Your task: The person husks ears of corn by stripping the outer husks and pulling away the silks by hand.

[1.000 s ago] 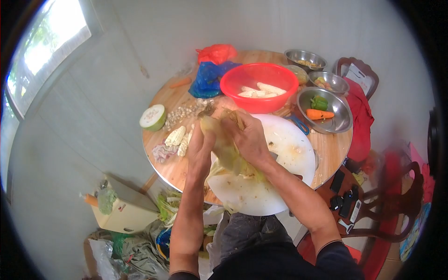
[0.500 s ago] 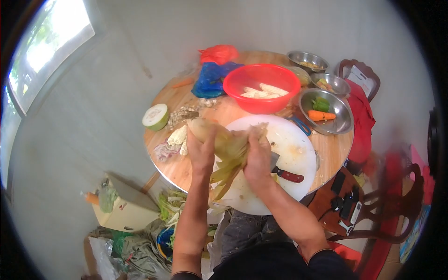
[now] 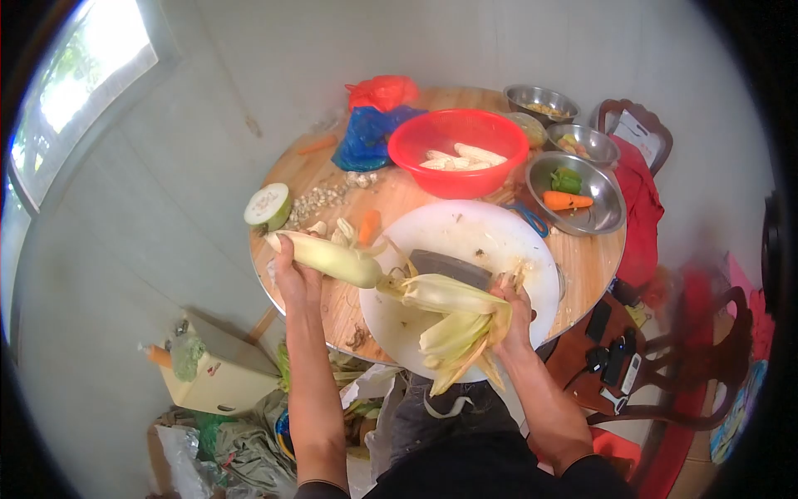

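My left hand [image 3: 297, 279] is closed round the tip end of a pale ear of corn [image 3: 342, 261], held over the left edge of the white round cutting board [image 3: 465, 220]. The ear's light green husks [image 3: 449, 299] are pulled back to the right, still joined at its base. My right hand [image 3: 517, 320] grips these husks at their far end, and loose leaves hang below it. Beneath the corn, a cleaver [image 3: 451, 268] lies flat on the board; the husks and my right hand hide its handle.
Behind the board stands a red basin [image 3: 459, 179] with several peeled ears. Metal bowls are at the back right, one with a carrot [image 3: 567, 200] and green pepper [image 3: 566, 180]. A cut gourd [image 3: 268, 206], garlic [image 3: 361, 179] and a blue bag [image 3: 374, 137] lie on the left side.
My hands have moved apart, left hand leftward and right hand rightward. The husks are now stripped back from the ear and stretched out. The cleaver's blade has come into view.
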The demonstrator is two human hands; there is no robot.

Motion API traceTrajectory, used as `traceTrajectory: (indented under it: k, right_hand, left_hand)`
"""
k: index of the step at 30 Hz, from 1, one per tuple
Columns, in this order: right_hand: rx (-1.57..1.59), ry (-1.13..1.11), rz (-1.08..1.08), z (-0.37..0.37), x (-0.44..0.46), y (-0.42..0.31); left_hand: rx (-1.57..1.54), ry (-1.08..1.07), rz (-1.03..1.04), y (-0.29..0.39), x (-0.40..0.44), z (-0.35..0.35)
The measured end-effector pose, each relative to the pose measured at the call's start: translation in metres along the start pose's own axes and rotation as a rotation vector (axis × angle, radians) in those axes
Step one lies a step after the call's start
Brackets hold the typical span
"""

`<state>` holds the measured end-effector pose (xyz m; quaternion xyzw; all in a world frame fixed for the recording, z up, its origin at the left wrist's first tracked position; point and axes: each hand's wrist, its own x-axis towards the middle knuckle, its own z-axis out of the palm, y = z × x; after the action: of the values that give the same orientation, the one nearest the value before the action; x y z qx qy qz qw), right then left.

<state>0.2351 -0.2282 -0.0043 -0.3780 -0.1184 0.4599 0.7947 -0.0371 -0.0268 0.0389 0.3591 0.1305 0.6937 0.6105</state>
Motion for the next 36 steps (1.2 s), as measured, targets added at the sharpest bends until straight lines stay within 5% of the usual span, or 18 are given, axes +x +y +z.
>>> traceTrajectory:
  k: [7, 10, 12, 15, 19, 22, 24, 32, 34, 36]
  right_hand:
    - [-0.504, -0.265, -0.052, 0.036, 0.027, -0.008]
    - [-0.890, -0.423, -0.360, 0.072, 0.027, -0.013]
    - [-1.190, -0.644, -0.627, 0.091, 0.025, -0.014]
    - [-1.156, -0.915, -0.780, 0.101, 0.032, -0.003]
    - [-1.329, -1.041, -0.490, 0.105, 0.026, -0.005]
    - [-1.707, -1.063, -0.277, 0.110, 0.023, -0.015]
    - [-1.605, -1.005, -0.351, 0.101, 0.022, -0.002]
    - [-1.235, -0.963, -0.440, 0.088, 0.022, 0.016]
    - [-1.485, -0.991, -0.139, 0.098, 0.014, -0.004]
    - [-1.375, -0.952, -0.125, 0.089, 0.010, -0.006]
  left_hand:
    - [-0.009, -0.170, -0.029, 0.003, -0.013, 0.020]
    - [-0.016, -0.168, -0.056, 0.000, -0.021, 0.038]
    - [-0.064, -0.350, -0.095, -0.002, -0.020, 0.042]
    - [-0.112, -0.555, -0.115, -0.002, -0.013, 0.047]
    - [-0.105, -0.679, -0.144, 0.015, -0.014, 0.064]
    - [0.014, -0.451, -0.085, 0.025, -0.013, 0.066]
    - [-0.058, -0.161, -0.060, 0.028, -0.011, 0.065]
    - [-0.046, 0.071, -0.104, 0.018, -0.003, 0.041]
    - [-0.040, 0.106, -0.108, 0.022, 0.004, 0.029]
    - [-0.076, 0.193, -0.079, 0.031, 0.012, 0.018]
